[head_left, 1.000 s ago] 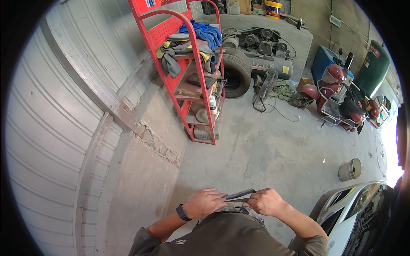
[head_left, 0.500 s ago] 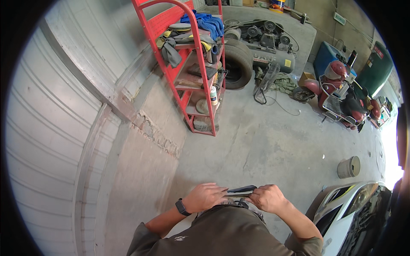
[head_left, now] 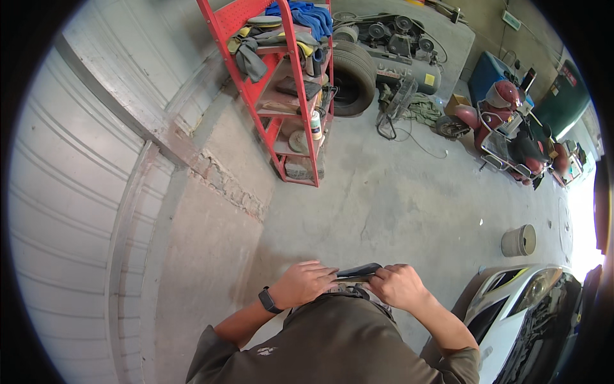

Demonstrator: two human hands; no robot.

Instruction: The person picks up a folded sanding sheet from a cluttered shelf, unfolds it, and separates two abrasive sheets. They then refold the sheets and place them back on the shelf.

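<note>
Just in front of my waist, both my hands grip a dark, thin, flat piece point(head_left: 359, 270), held crosswise between them. Its exact kind cannot be made out. My left hand point(head_left: 302, 285), with a dark watch point(head_left: 268, 299) on the wrist, is closed on the left end, its fingers reaching right. The right end is pinched by my right hand point(head_left: 399, 286), fingers curled and thumb side inward. A lighter edge shows under the dark surface. The hands and my shirt hide part of the piece's lower side.
Ahead on the left stands a red metal shelf rack point(head_left: 259, 115) holding gloves, cloths and a bottle. Behind it are a tyre point(head_left: 364, 70) and an air compressor point(head_left: 409, 77). A red scooter point(head_left: 505, 134), a bucket point(head_left: 511, 243) and a light-coloured car point(head_left: 505, 320) are to the right.
The room has shifted slightly upward in view. Both hands keep their hold on the dark piece, whose upper face now shows a little more.
</note>
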